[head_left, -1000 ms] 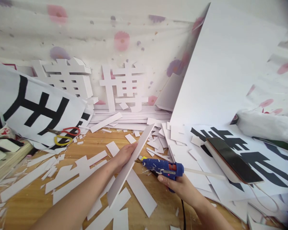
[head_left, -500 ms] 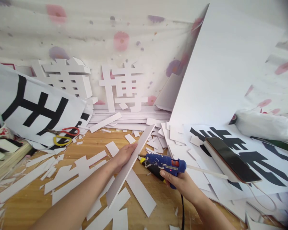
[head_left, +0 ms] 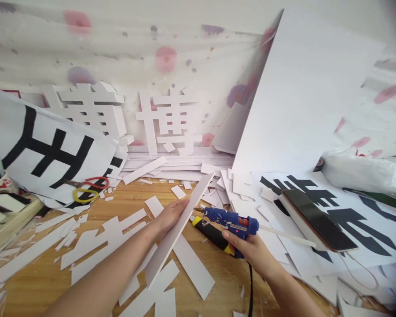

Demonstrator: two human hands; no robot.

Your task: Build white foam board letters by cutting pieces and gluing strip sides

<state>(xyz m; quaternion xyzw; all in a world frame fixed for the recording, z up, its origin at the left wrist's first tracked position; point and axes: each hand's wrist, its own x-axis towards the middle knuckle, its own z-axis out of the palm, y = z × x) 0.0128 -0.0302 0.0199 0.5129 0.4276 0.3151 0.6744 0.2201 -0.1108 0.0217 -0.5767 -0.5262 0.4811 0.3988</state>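
My left hand (head_left: 172, 217) grips a long white foam board strip (head_left: 180, 231) near its middle, holding it tilted on edge above the table. The fingers on the strip's far side are partly hidden. In my right hand (head_left: 247, 247) is a blue glue gun (head_left: 229, 221) with black and yellow trim, my fingers closed round its handle. Its nozzle points left and lies close to the strip's right face; whether it touches I cannot tell. A pale glue stick (head_left: 288, 237) sticks out from the back of the gun.
White offcuts (head_left: 193, 266) litter the wooden table (head_left: 218, 275). Red and yellow scissors (head_left: 90, 189) lie left. A phone (head_left: 320, 220) rests at right by a printed sheet (head_left: 366, 233). A cut-out white character (head_left: 174, 119) and a large white board (head_left: 293, 97) lean at the back.
The glue gun has tilted slightly, its nozzle shifting a little up and right along the strip. My left hand and the strip have stayed nearly still.
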